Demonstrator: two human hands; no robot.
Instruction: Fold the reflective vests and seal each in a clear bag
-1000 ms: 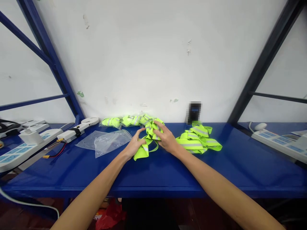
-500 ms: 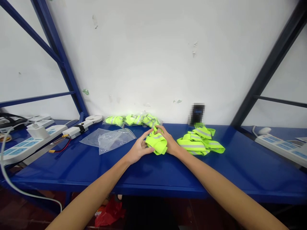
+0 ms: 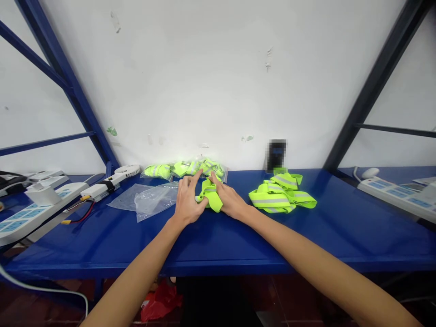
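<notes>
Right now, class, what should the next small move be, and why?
I'd probably tuck in the protruding part of the yellow-green strap: the left hand and right hand hold it bunched, but part sticks out between them.

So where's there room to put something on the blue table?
Between the loose reflective straps and the right power strip, or in front of the clear plastic bags. It's crowded around the left power strip and handheld fan.

Straps, bags on blue table
</notes>
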